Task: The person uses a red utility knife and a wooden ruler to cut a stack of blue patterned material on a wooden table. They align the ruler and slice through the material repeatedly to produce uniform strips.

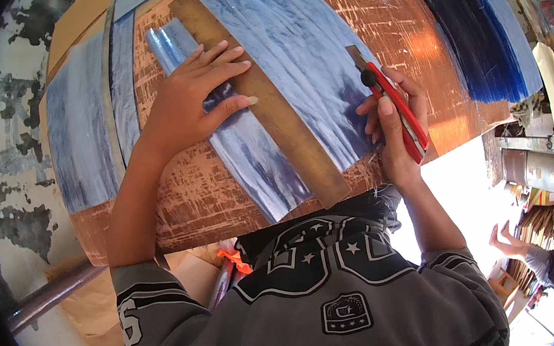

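Observation:
My left hand point(202, 89) lies flat with fingers spread, pressing on a long brown straightedge point(285, 127). The straightedge runs slantwise across a blue, streaky sheet point(283, 49). A narrower part of blue sheet material point(254, 155) shows on its left side, its far end curling up and shiny. In my right hand point(393, 115) is a red utility knife point(399, 108) with a black knob, its blade pointing away from me. The knife is raised over the right edge of the sheet, apart from the straightedge.
The worn, scratched brown tabletop point(405, 42) carries more blue-grey sheets point(80, 120) at left and a thick stack of dark blue sheets point(472, 28) at far right. A rolled tube point(59, 297) lies below the table's left side. Another person point(553, 261) is at the far right.

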A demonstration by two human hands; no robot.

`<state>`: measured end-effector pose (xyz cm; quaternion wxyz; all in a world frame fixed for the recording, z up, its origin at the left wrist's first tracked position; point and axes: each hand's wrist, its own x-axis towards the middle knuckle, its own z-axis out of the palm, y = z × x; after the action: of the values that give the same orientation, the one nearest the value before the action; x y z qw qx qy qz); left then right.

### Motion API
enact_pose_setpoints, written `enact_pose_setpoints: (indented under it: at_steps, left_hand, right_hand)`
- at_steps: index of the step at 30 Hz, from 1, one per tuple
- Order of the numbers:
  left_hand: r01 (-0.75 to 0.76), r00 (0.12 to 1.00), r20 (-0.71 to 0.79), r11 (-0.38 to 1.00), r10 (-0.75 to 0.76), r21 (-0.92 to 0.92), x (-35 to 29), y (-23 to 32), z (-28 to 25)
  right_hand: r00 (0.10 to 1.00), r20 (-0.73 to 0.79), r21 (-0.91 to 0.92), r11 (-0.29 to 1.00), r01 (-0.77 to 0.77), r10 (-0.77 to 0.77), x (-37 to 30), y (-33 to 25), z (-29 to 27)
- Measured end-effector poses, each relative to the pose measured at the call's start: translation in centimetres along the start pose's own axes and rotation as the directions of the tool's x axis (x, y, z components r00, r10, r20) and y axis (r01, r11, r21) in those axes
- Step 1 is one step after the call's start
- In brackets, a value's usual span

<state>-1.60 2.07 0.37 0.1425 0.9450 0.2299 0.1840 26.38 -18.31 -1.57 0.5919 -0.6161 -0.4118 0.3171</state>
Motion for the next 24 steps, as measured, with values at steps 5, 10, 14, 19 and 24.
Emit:
enact_pose_setpoints:
  at_steps: [5,10,14,19,24]
  left_hand:
    - [0.006,1.0,-0.004,0.999,-0.005,0.052,0.2,0.5,0.4]
    - [-0.011,1.0,0.002,0.993,0.011,0.122,0.1,0.9,0.6]
    - [-0.001,1.0,0.008,0.994,0.0,0.108,0.2,1.1,0.6]
    - [0.022,1.0,0.013,0.996,-0.024,0.088,0.3,1.3,0.7]
    - [0.019,1.0,0.003,0.996,-0.02,0.084,0.2,1.3,0.7]
  right_hand:
    - [0.998,-0.001,0.039,0.998,0.056,-0.056,-0.1,0.3,0.2]
    - [0.999,-0.02,0.039,0.999,0.031,-0.03,-0.1,0.0,0.4]
    - [1.0,-0.021,0.033,0.999,0.021,-0.02,-0.1,-0.3,0.2]
    - [0.999,-0.006,0.027,0.999,0.044,-0.044,0.0,0.1,-0.1]
    - [0.998,-0.018,0.049,0.997,0.063,-0.062,0.2,0.3,0.3]
